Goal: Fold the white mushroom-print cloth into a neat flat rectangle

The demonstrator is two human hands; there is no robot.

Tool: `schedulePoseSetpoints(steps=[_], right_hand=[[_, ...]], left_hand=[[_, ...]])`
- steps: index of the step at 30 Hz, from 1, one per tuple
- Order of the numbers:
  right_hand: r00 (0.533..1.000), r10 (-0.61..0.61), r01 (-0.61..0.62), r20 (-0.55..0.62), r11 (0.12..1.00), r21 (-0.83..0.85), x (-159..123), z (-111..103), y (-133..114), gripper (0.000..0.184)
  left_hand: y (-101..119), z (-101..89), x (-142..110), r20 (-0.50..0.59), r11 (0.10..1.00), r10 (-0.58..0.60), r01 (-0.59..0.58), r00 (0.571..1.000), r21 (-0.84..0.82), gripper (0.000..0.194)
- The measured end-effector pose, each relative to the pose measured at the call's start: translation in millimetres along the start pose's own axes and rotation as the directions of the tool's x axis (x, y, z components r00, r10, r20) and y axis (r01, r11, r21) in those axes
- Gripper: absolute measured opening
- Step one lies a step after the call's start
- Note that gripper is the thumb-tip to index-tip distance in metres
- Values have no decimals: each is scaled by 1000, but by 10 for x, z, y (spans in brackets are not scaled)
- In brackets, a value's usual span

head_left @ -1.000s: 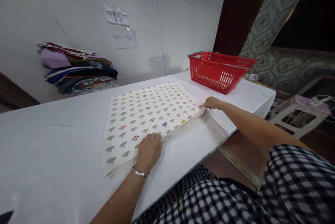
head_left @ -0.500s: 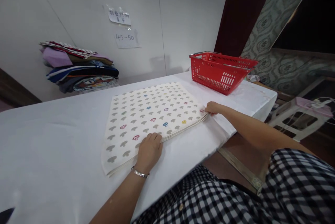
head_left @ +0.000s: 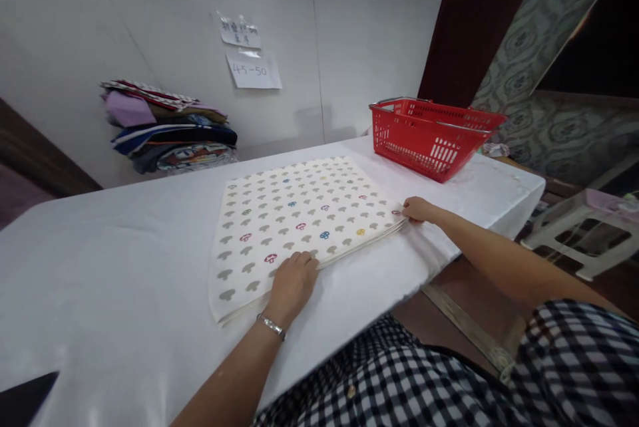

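A folded cream cloth (head_left: 294, 214) printed with small mushroom shapes lies flat on the white table (head_left: 114, 281). My left hand (head_left: 292, 284), with a silver bracelet at the wrist, rests on the cloth's near edge, fingers curled down over the layered hem. My right hand (head_left: 418, 209) pinches the cloth's right corner, fingers closed on the edge. Both forearms reach in from the lower right.
A red plastic basket (head_left: 433, 136) stands at the table's far right corner. A stack of folded fabrics (head_left: 167, 128) sits against the white wall at the back left. Two paper notes (head_left: 249, 54) hang on the wall. A white stool (head_left: 582, 227) stands right of the table.
My right hand has pressed the lifted corner layers down flat on the table. The left hand stays on the near edge. The view has shifted slightly.
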State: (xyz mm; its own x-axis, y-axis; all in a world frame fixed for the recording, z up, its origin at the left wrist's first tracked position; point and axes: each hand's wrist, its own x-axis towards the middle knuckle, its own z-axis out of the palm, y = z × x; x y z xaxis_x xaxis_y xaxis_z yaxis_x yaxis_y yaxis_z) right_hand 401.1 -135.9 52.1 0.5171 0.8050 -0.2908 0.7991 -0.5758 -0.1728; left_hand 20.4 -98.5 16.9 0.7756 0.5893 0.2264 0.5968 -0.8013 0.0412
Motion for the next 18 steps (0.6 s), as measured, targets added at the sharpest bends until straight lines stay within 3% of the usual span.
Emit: schedulePoseSetpoints(steps=[4, 7, 10, 12, 14, 16, 18], right_hand=[[999, 44, -43, -31, 998, 49, 5, 102, 98, 38], [998, 35, -36, -61, 999, -11, 1, 173, 151, 39], [962, -146, 111, -230, 981, -157, -89, 231, 111, 32], [866, -389, 337, -313, 919, -206, -196, 298, 41, 27], [714, -619, 593, -327, 783, -189, -313, 410, -20, 30], [591, -744, 749, -312, 649, -130, -407, 554, -34, 34], [530, -787, 806, -315, 584, -101, -457, 696, 5, 37]], left_hand=[[12, -20, -3, 26, 1000, 12, -12, 1000, 6, 16], [15, -11, -10, 16, 1000, 5, -5, 1000, -3, 14], [20, 5, -18, 0, 1000, -5, 5, 1000, -17, 14], [24, 20, -24, -11, 1000, -4, 4, 1000, -19, 14], [26, 39, -31, -25, 1000, -1, 0, 1000, -18, 14], [25, 66, -35, -38, 1000, -1, 0, 999, -25, 14], [21, 97, -36, -42, 999, -8, 7, 999, -34, 10]])
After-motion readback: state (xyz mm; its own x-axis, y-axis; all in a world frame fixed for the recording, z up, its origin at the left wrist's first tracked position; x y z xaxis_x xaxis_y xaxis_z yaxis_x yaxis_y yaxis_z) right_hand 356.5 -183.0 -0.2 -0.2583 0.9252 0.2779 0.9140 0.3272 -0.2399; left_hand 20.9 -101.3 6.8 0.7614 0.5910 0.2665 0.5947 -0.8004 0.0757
